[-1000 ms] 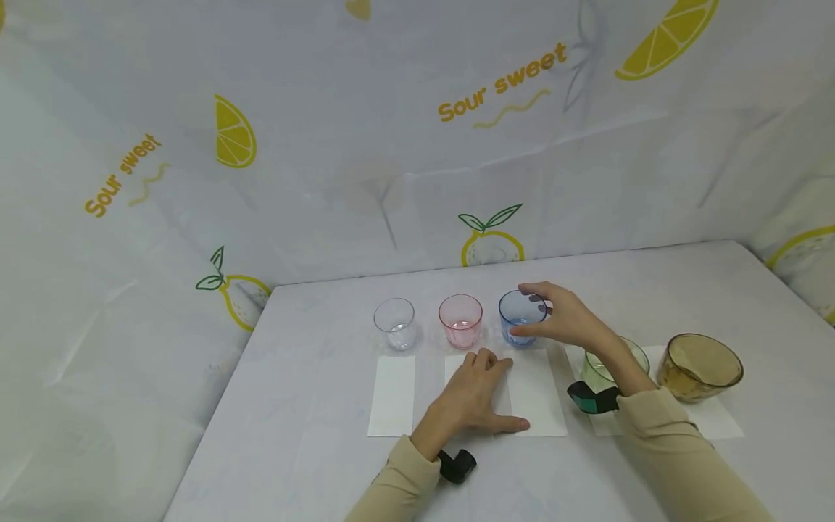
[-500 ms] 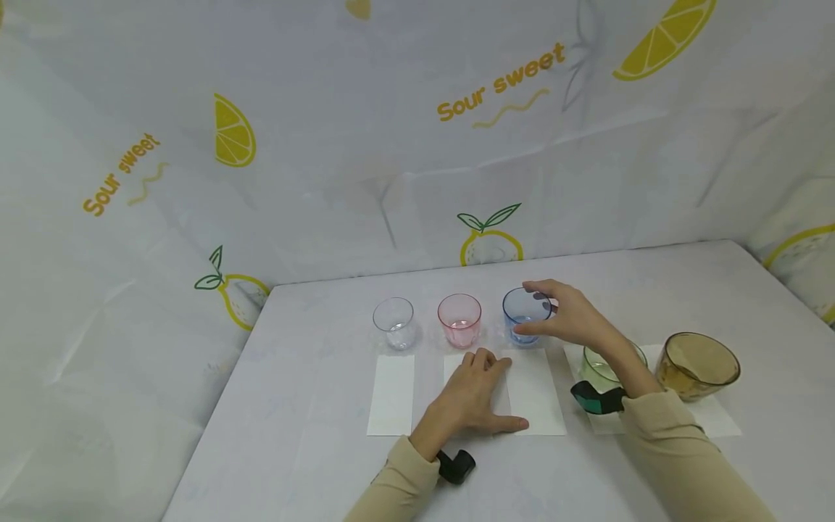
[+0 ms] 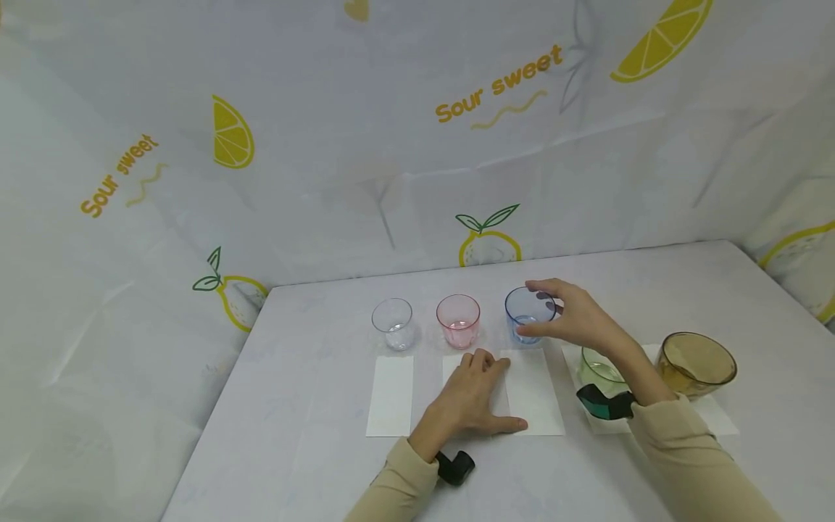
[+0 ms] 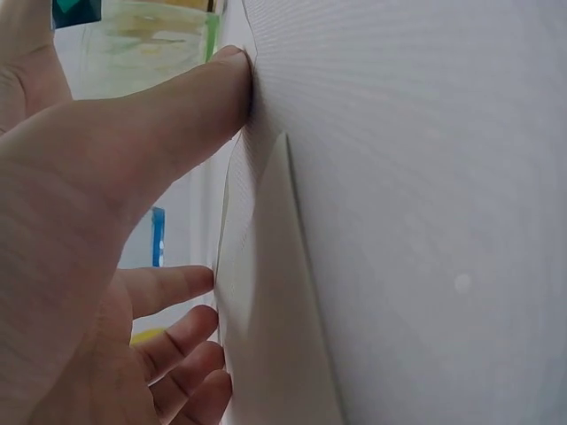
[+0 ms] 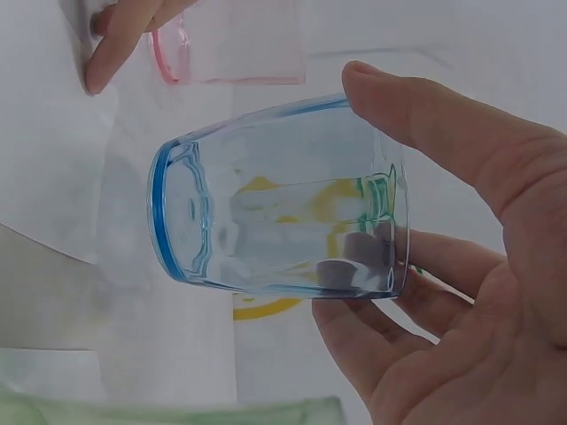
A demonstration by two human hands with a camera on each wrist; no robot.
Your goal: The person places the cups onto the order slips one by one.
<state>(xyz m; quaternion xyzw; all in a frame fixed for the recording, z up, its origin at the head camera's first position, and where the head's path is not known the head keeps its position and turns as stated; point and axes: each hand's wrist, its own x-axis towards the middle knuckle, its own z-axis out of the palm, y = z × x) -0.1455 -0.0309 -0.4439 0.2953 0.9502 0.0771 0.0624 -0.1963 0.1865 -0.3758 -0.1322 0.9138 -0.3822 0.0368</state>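
My right hand (image 3: 577, 319) holds a blue-tinted glass (image 5: 275, 204), its thumb on one side and its fingers round the other. The blue glass stands upright, mouth up, at the right end of a row with a pink glass (image 3: 459, 322) and a clear glass (image 3: 393, 325). Whether its base touches the table I cannot tell. My left hand (image 3: 471, 399) rests with spread fingers across two white paper strips, thumb and fingertips touching them. The strip under its thumb (image 3: 533, 395) lies in front of the blue glass; the other strip (image 3: 450, 366) is mostly hidden by the hand.
Another white strip (image 3: 390, 397) lies in front of the clear glass. At the right, a green glass (image 3: 600, 371), partly behind my right forearm, and a larger amber glass (image 3: 696, 365) stand by white paper (image 3: 717, 417). A lemon-print cloth (image 3: 313, 181) hangs behind the table.
My right hand has shifted the blue glass slightly to the right, widening its gap from the pink glass. The left hand has stayed in place on the strips.
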